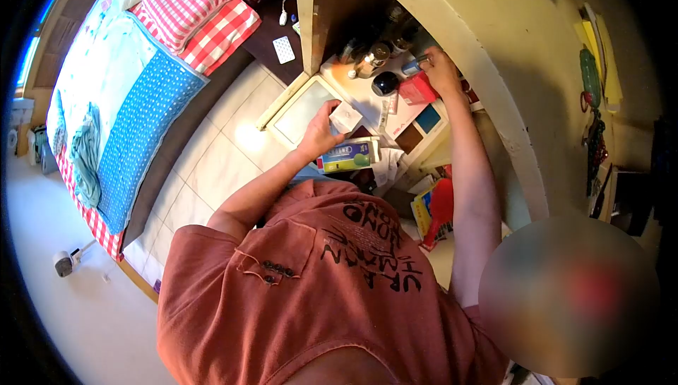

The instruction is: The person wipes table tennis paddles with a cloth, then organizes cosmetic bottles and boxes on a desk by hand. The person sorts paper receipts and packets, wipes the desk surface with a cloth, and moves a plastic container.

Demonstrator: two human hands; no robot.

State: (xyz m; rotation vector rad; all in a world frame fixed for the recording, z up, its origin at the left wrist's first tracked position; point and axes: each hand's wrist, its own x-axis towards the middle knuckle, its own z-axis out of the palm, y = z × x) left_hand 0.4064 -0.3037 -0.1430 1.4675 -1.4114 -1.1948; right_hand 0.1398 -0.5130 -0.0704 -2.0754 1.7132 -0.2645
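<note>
My left hand (320, 133) is closed around a small white box (346, 117) over the front edge of a shelf. Deeper in, my right hand (441, 73) has its fingers closed on a small blue-grey cylindrical container (414, 67). Just below that hand lies a red box (418, 89). A round black jar (385, 83) stands to its left, and a pale tube (383, 112) lies in front. Under my left hand is a blue, yellow and green carton (347, 155), beside crumpled white paper or plastic (385, 166).
Several bottles (378, 53) crowd the dark back of the shelf. An open door (305, 18) borders it on the left, a cabinet frame (487, 67) on the right. A red object (441, 208) sits by my right forearm. A bed (152, 145) stands far left.
</note>
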